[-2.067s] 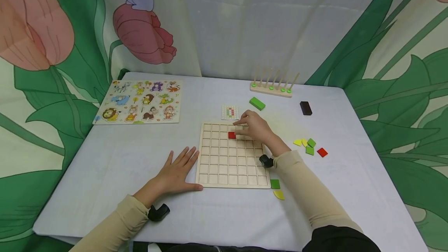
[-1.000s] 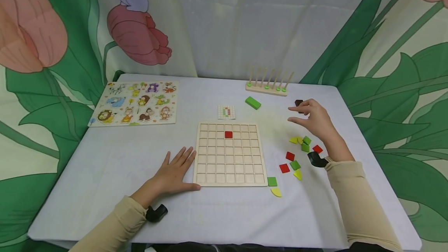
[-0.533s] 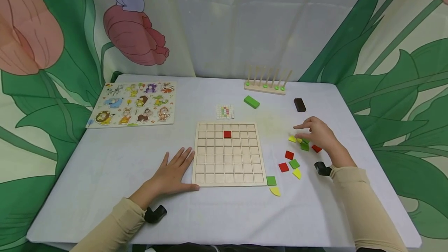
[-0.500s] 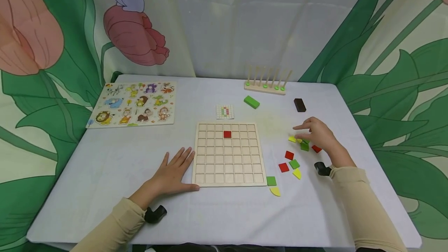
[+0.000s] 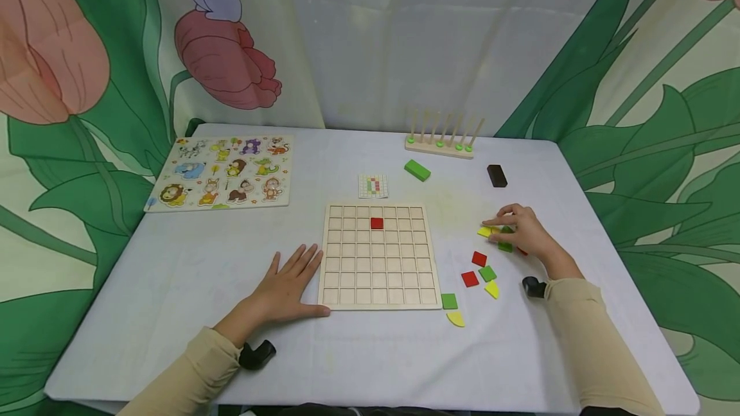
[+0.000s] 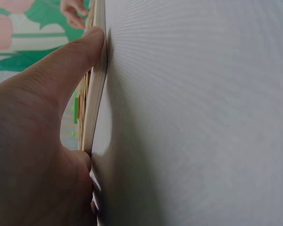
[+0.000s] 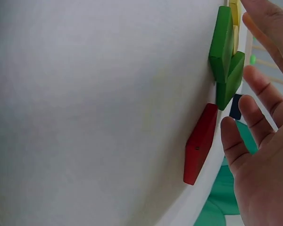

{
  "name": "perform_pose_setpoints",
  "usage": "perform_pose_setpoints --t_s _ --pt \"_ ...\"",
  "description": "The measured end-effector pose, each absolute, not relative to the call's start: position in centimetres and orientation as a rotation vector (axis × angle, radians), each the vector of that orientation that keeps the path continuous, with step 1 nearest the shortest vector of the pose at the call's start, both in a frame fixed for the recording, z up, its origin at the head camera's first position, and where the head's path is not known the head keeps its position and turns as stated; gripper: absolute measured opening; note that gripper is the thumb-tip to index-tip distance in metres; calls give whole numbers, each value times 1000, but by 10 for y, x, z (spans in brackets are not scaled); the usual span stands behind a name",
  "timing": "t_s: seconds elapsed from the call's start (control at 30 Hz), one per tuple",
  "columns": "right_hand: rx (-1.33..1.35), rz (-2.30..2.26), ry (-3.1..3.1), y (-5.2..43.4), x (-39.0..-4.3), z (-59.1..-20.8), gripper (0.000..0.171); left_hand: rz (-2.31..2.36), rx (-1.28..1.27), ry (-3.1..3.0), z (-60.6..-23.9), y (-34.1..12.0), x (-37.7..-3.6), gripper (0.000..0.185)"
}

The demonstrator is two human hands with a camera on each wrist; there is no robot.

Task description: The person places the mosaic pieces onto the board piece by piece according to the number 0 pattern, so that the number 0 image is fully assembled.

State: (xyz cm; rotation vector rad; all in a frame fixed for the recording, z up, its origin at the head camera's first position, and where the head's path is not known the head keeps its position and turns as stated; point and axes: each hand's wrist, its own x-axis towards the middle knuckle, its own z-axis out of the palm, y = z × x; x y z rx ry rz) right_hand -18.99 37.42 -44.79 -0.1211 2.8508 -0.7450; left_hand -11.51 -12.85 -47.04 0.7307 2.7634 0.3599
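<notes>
Two hands: both low on the tabletop (image 5: 173, 275), one at each side of the grid board (image 5: 378, 255).
Left hand (image 5: 286, 284): nearest the viewer, laid flat with fingers straight and spread; grip open, holding nothing. The wrist view shows the thumb (image 6: 70, 56) pressed against the board's edge.
Grid board: flat in the middle of the tabletop, one red tile (image 5: 377, 223) seated in a cell of its second row from the far edge.
Loose tiles (image 5: 480, 268): red, green and yellow pieces scattered right of the board, none in the grid.
Right hand (image 5: 523, 233): farther out, palm down over the yellow tile (image 5: 484, 232) and green tile (image 5: 505, 246); fingers relaxed and extended, fingertips at the tiles, nothing pinched or lifted.
Red tile beside hand (image 7: 200, 143): lies flat just beside the two green ones.
Risk: in my judgement, with tiles lying so close together, a fingertip could nudge a neighbour or lift two at once.
Far items: pattern card (image 5: 372, 186), green block (image 5: 417, 170), dark block (image 5: 496, 175), peg rack (image 5: 440, 145), animal puzzle (image 5: 222, 171).
</notes>
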Motion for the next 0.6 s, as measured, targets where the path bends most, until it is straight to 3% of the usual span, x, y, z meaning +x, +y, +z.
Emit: perform_pose_setpoints --t_s 0.27,0.6 --pt "-113 -744 2861 378 -189 -455 48 364 724 2763 -469 -127 -115 110" --pt "-156 -700 2920 378 -190 -459 40 352 718 2755 -471 -128 -115 111"
